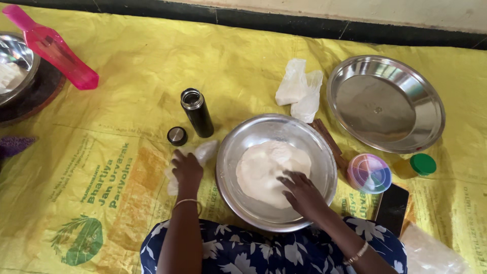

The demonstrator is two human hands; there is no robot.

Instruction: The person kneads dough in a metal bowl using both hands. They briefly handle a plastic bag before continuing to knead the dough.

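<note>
Head view: the right hand (303, 193) lies flat with fingers spread, pressing on a pale, powdery mound of flour (269, 167) inside a round, shiny steel bowl (238, 152); it grips nothing. The left hand (186, 170) rests palm down beside the bowl on a crumpled clear plastic bag (205, 151), fingers loosely curled over it. Just beyond stand a black cylindrical flask (198, 114) with its lid off and its round cap (177, 136). To the right of the bowl are a wooden stick (329, 142), a small round container with pastel sections (369, 173), a green-capped bottle (421, 165), a dark phone (391, 208), and a wide steel plate (385, 104). White crumpled bags (300, 89) lie behind the bowl. Everything sits on a glossy yellow woven sheet (127, 66) with green print and a leaf emblem at lower left. A pink plastic bottle (50, 48) lies at far left.
</note>
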